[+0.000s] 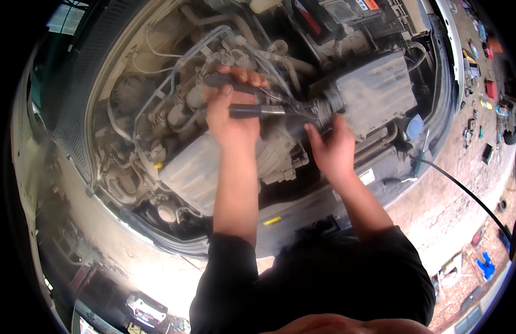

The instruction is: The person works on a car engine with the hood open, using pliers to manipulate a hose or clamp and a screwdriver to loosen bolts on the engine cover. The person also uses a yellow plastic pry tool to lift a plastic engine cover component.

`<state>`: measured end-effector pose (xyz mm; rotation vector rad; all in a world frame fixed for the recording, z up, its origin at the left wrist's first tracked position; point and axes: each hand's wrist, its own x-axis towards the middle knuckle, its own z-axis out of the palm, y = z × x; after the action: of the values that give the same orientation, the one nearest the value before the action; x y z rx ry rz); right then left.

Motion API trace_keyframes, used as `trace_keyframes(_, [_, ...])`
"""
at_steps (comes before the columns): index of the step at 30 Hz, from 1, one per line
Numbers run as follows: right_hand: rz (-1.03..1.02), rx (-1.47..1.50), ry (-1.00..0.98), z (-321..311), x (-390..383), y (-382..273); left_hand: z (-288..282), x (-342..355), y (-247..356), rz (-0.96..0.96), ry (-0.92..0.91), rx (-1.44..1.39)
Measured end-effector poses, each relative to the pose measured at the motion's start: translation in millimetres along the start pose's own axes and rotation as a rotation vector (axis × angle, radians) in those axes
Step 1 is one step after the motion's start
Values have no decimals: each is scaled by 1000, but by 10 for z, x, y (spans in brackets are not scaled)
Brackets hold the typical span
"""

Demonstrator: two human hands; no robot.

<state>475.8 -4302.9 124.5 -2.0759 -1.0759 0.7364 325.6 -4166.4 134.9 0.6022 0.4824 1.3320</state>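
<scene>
My left hand (233, 111) is wrapped round the dark handles of a pair of pliers (272, 106), which are spread apart. The pliers' jaws reach right to the ribbed air intake hose (323, 111), beside the grey air filter box (375, 92). Against the lower side of that hose rests my right hand (333, 145), thumb and fingers curled about it. Part of the right fingers is hidden behind the hose. A grey engine cover (194, 172) lies below and left of my left hand.
A car battery (313, 22) sits at the far side of the engine bay. Along the front edge lie a yellow marker-like piece (272, 221) and a green-handled tool (419, 164). A blue cap (414, 127) stands right of the filter box. Scattered tools and a red item (490, 89) lie on the ground.
</scene>
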Motion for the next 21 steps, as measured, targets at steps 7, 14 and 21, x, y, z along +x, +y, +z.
trace_keyframes(7, [-13, 36, -49, -52, 75, 86, 222, -199, 34, 51, -1, 120])
trace_keyframes(14, [-88, 101, -169, -120, 112, 257, 228, -271, 28, 144, -88, 166])
trace_keyframes(21, [-136, 159, -129, -89, 152, 277, 266, -240, 24, 266, -188, 262])
